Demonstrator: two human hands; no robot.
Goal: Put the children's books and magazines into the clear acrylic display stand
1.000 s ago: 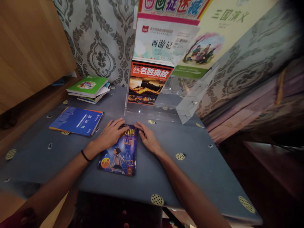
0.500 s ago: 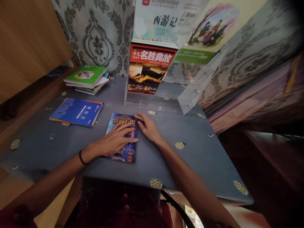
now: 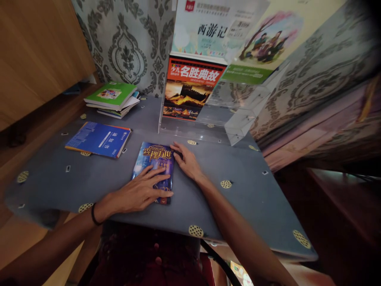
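A blue and purple paperback book (image 3: pixel 157 155) with gold lettering lies flat on the table in front of me. My left hand (image 3: pixel 141 191) rests on its lower half, fingers spread across the cover and hiding part of it. Along the book's right edge lies my right hand (image 3: pixel 188 161), its fingers loosely extended and the fingertips near the upper right corner. Neither hand grips anything.
A blue booklet (image 3: pixel 99 139) lies to the left, with a stack of books (image 3: pixel 111 97) topped by a green one behind it. At the back, a clear acrylic rack (image 3: pixel 238 125) holds upright books, among them a red one (image 3: pixel 190 89). A patterned grey-blue cloth (image 3: pixel 247 198) covers the table.
My left hand has slid down the cover toward me, uncovering the title and more of the upper half. My right hand has stayed beside the book. The view has shifted slightly.
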